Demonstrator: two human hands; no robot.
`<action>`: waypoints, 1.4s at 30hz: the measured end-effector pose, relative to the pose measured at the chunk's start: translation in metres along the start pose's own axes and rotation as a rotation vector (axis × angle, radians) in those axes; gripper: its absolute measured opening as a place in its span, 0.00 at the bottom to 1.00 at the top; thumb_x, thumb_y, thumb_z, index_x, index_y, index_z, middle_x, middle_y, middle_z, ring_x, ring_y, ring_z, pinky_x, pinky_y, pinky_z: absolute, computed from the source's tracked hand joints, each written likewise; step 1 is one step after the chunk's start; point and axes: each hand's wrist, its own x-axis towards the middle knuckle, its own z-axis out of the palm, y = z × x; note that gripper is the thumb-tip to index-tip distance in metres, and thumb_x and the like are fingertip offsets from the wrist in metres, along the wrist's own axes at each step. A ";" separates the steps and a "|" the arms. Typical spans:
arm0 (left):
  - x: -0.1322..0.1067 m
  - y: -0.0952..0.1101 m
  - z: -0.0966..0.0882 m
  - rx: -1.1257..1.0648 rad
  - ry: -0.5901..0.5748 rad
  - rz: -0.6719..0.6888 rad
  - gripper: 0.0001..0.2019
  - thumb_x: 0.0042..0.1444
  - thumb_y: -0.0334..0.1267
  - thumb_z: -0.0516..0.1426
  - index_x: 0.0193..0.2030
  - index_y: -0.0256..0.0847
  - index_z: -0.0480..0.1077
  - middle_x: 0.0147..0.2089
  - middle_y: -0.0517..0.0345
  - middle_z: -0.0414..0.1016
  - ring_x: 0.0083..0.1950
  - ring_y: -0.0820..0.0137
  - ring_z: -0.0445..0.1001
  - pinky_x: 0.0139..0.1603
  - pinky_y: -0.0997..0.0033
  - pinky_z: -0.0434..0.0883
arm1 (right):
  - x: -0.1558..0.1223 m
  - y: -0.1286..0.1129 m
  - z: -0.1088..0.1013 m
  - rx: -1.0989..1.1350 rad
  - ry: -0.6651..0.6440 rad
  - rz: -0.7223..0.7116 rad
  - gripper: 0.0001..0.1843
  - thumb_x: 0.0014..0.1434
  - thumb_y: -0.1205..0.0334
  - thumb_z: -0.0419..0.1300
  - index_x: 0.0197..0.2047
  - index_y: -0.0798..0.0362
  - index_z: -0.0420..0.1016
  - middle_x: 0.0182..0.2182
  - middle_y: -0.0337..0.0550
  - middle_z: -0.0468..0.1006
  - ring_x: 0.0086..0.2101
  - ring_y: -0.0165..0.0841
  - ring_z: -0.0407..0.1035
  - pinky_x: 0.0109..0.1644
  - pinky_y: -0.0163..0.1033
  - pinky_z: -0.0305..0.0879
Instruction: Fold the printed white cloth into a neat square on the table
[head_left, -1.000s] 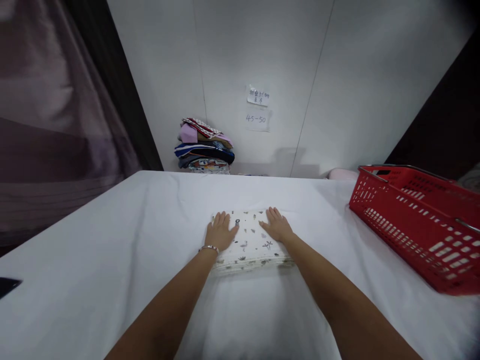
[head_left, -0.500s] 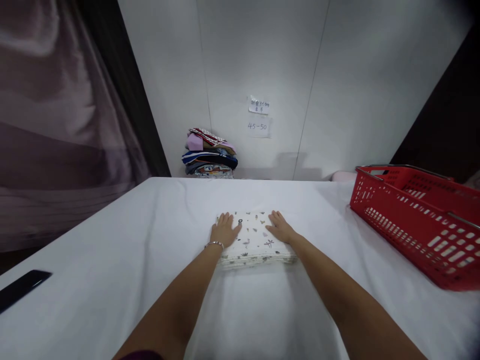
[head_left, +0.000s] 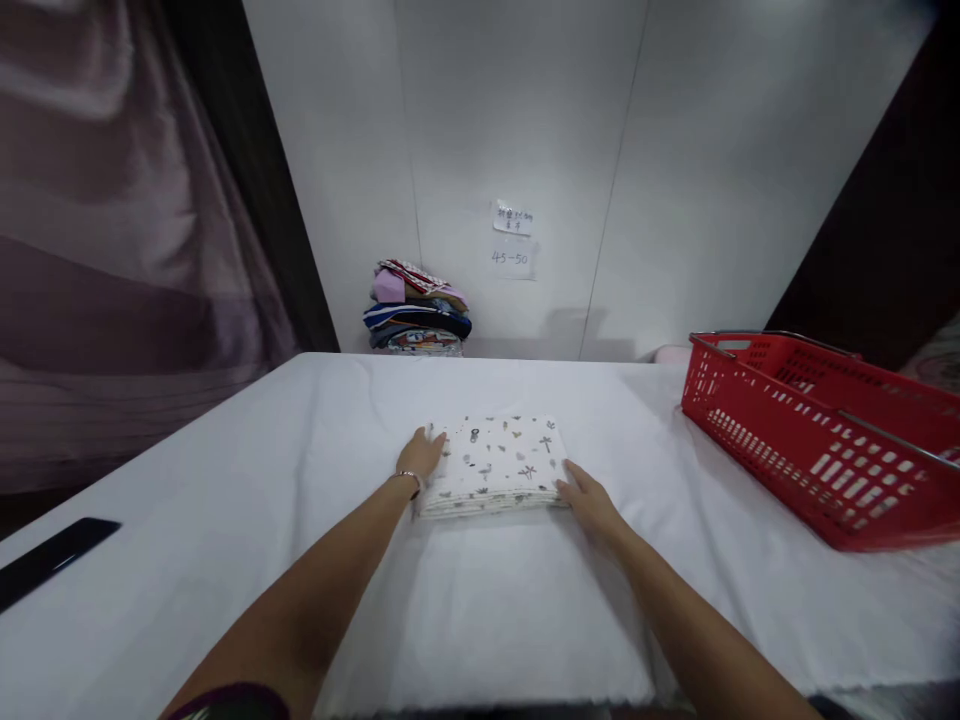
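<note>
A folded white cloth (head_left: 495,460) printed with small plants and animals lies flat on the white-covered table, its layers showing along the front edge. At its left edge is my left hand (head_left: 421,455), with a bracelet at the wrist; the thumb rests on top and the other fingers curl around the side. My right hand (head_left: 590,497) grips the front right corner, thumb above, the other fingers partly hidden at the side.
A red plastic basket (head_left: 810,440) with metal handles stands on the right. Folded fabrics (head_left: 418,310) are piled by the back wall. On the left lies a flat black object (head_left: 56,560), perhaps a phone. Paper notes (head_left: 513,257) hang on the wall.
Both hands have slid off the cloth's top surface to its left and right edges. The cloth sits slightly further left in view.
</note>
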 end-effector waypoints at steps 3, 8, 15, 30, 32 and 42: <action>-0.011 -0.010 -0.008 -0.145 -0.059 -0.120 0.32 0.49 0.54 0.54 0.55 0.31 0.61 0.53 0.39 0.69 0.55 0.55 0.67 0.49 0.65 0.64 | -0.001 -0.004 0.002 0.077 0.072 0.031 0.36 0.51 0.52 0.57 0.61 0.58 0.59 0.59 0.51 0.61 0.57 0.41 0.56 0.61 0.45 0.51; -0.041 -0.012 -0.011 -0.439 -0.173 -0.230 0.29 0.44 0.49 0.60 0.50 0.32 0.65 0.48 0.39 0.73 0.50 0.56 0.72 0.43 0.68 0.68 | 0.017 -0.008 0.000 0.145 0.085 0.057 0.37 0.43 0.64 0.61 0.59 0.60 0.62 0.49 0.53 0.72 0.48 0.44 0.67 0.52 0.47 0.62; -0.087 0.001 -0.001 -0.880 -0.396 -0.300 0.25 0.50 0.42 0.59 0.53 0.34 0.61 0.41 0.45 0.76 0.35 0.65 0.77 0.34 0.69 0.73 | 0.041 0.006 -0.023 0.112 0.167 0.002 0.37 0.45 0.64 0.58 0.60 0.61 0.59 0.44 0.52 0.75 0.43 0.41 0.70 0.47 0.45 0.65; -0.147 -0.008 -0.012 -1.137 -0.426 -0.365 0.25 0.44 0.37 0.62 0.49 0.33 0.63 0.35 0.50 0.75 0.33 0.67 0.75 0.35 0.69 0.73 | -0.032 -0.060 0.083 -0.396 -0.080 -0.993 0.15 0.57 0.65 0.54 0.49 0.51 0.70 0.47 0.47 0.73 0.52 0.40 0.60 0.55 0.51 0.56; -0.148 -0.006 -0.011 -1.113 -0.419 -0.372 0.26 0.44 0.34 0.62 0.51 0.35 0.62 0.33 0.54 0.75 0.31 0.69 0.75 0.34 0.71 0.72 | -0.032 -0.068 0.095 -0.406 -0.124 -1.000 0.16 0.56 0.66 0.55 0.49 0.52 0.69 0.47 0.47 0.73 0.51 0.40 0.61 0.54 0.50 0.57; -0.145 -0.010 0.006 -0.897 -0.332 -0.268 0.34 0.44 0.27 0.56 0.59 0.34 0.51 0.23 0.66 0.68 0.18 0.75 0.68 0.20 0.78 0.65 | -0.036 -0.065 0.121 -0.388 -0.086 -0.980 0.15 0.58 0.68 0.51 0.49 0.53 0.68 0.44 0.47 0.74 0.45 0.36 0.65 0.49 0.44 0.61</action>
